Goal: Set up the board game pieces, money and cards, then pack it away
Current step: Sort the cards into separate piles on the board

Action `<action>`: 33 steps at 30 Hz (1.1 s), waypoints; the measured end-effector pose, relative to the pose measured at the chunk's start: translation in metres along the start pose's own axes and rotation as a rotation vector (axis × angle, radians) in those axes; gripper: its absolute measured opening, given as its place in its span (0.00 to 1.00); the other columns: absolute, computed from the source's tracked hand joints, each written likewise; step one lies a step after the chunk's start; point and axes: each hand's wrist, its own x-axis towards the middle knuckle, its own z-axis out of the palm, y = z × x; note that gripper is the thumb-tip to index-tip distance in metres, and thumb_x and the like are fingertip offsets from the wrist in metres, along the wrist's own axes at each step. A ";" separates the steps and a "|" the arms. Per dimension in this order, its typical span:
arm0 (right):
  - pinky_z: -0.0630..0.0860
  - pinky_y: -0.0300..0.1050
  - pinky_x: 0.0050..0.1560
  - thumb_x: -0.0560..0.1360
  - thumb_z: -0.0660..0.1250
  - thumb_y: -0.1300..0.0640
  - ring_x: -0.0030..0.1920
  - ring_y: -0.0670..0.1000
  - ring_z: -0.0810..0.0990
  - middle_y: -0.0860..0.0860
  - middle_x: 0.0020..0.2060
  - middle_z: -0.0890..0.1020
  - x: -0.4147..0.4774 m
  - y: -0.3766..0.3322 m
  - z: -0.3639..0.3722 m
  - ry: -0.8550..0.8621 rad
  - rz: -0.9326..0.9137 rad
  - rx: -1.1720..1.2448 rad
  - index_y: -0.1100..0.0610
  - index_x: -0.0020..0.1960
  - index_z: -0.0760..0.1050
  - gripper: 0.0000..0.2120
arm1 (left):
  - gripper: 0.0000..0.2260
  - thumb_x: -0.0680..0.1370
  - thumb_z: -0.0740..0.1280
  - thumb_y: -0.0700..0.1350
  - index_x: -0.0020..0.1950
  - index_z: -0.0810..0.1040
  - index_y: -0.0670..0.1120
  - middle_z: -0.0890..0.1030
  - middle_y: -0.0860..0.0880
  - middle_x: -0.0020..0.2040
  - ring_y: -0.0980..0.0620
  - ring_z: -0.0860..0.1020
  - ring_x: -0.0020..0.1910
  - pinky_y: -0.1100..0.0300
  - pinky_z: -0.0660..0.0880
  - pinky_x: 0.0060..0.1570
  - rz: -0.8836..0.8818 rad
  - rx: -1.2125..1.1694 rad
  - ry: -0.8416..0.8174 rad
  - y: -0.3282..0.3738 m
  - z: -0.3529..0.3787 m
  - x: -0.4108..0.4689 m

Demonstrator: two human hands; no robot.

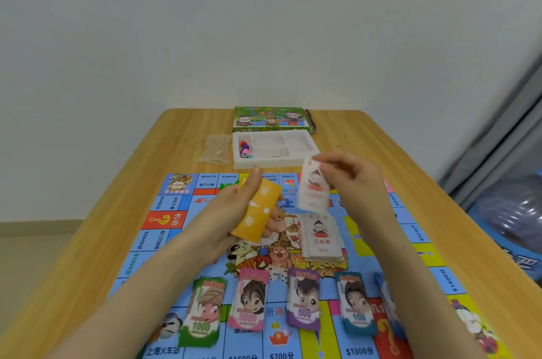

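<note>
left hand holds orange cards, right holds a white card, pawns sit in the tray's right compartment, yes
No: the head view shows the pawns in the left compartment of the tray. The left hand does hold orange cards, the right hand a white card.

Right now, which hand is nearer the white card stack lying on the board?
Right. The right hand holds a card just beyond the white card stack; the left hand, gripping orange cards, sits farther left.

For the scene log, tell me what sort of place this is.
Probably a plain room at home: a light wooden table with rounded corners stands by a bare white wall, and a colourful paper game board lies spread on it.
</note>
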 end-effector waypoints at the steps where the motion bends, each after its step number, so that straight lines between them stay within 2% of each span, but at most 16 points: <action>1: 0.72 0.29 0.28 0.77 0.63 0.66 0.34 0.41 0.78 0.48 0.37 0.80 0.001 0.001 -0.004 -0.018 0.074 -0.068 0.51 0.40 0.78 0.13 | 0.28 0.68 0.60 0.62 0.49 0.78 0.38 0.79 0.45 0.31 0.51 0.76 0.25 0.62 0.74 0.25 -0.005 -0.033 -0.008 0.000 -0.001 0.001; 5: 0.75 0.38 0.37 0.77 0.65 0.62 0.38 0.46 0.79 0.50 0.38 0.81 0.004 0.009 -0.013 -0.268 0.277 -0.425 0.51 0.39 0.78 0.10 | 0.31 0.69 0.58 0.62 0.57 0.75 0.38 0.74 0.47 0.29 0.54 0.69 0.22 0.64 0.67 0.22 -0.013 -0.126 -0.024 0.001 -0.001 0.003; 7: 0.76 0.42 0.42 0.76 0.65 0.62 0.41 0.48 0.79 0.50 0.38 0.81 0.006 0.011 -0.015 -0.319 0.310 -0.481 0.52 0.38 0.78 0.10 | 0.31 0.69 0.58 0.62 0.58 0.75 0.38 0.73 0.47 0.30 0.54 0.69 0.22 0.64 0.67 0.23 -0.015 -0.130 -0.035 0.000 -0.001 0.003; 9: 0.75 0.41 0.41 0.76 0.65 0.62 0.42 0.48 0.78 0.48 0.37 0.80 0.006 0.013 -0.016 -0.350 0.322 -0.511 0.52 0.37 0.77 0.11 | 0.30 0.70 0.58 0.62 0.57 0.76 0.38 0.74 0.46 0.30 0.53 0.70 0.22 0.64 0.68 0.23 -0.015 -0.121 -0.046 0.000 -0.002 0.002; 13: 0.70 0.36 0.35 0.77 0.64 0.62 0.36 0.43 0.73 0.46 0.35 0.76 0.007 0.017 -0.015 -0.392 0.326 -0.596 0.52 0.36 0.74 0.11 | 0.29 0.70 0.57 0.62 0.55 0.76 0.39 0.74 0.47 0.30 0.53 0.71 0.22 0.64 0.69 0.23 -0.016 -0.103 -0.058 0.000 -0.002 0.003; 18: 0.65 0.33 0.30 0.77 0.64 0.61 0.36 0.41 0.72 0.45 0.36 0.75 0.008 0.018 -0.015 -0.403 0.281 -0.696 0.52 0.38 0.73 0.10 | 0.28 0.70 0.57 0.62 0.52 0.77 0.40 0.74 0.47 0.29 0.54 0.71 0.22 0.64 0.69 0.22 -0.011 -0.089 -0.057 0.000 -0.002 0.003; 24: 0.66 0.36 0.33 0.75 0.67 0.59 0.37 0.44 0.72 0.48 0.39 0.76 0.008 0.021 -0.017 -0.363 0.231 -0.700 0.50 0.40 0.73 0.07 | 0.28 0.72 0.56 0.62 0.54 0.77 0.39 0.75 0.47 0.29 0.54 0.71 0.22 0.64 0.69 0.23 -0.015 -0.085 -0.047 0.000 -0.002 0.005; 26: 0.69 0.36 0.37 0.73 0.70 0.55 0.41 0.46 0.72 0.48 0.43 0.75 0.007 0.015 -0.018 -0.428 0.212 -0.673 0.50 0.45 0.74 0.06 | 0.28 0.75 0.55 0.62 0.54 0.77 0.39 0.75 0.47 0.29 0.54 0.71 0.22 0.63 0.70 0.23 -0.015 -0.094 -0.042 -0.001 -0.002 0.005; 30: 0.71 0.43 0.58 0.65 0.77 0.49 0.59 0.47 0.66 0.44 0.58 0.65 -0.002 0.004 -0.021 -0.771 0.240 -0.818 0.45 0.65 0.65 0.33 | 0.27 0.76 0.55 0.61 0.54 0.77 0.39 0.75 0.47 0.30 0.54 0.71 0.22 0.63 0.70 0.22 -0.026 -0.111 -0.031 0.000 -0.003 0.005; 33: 0.67 0.49 0.66 0.63 0.78 0.47 0.65 0.46 0.61 0.44 0.63 0.61 -0.003 0.003 -0.020 -0.838 0.189 -0.897 0.45 0.72 0.57 0.44 | 0.26 0.76 0.55 0.61 0.54 0.77 0.40 0.76 0.47 0.30 0.54 0.72 0.22 0.63 0.70 0.22 -0.029 -0.118 -0.033 0.000 -0.005 0.006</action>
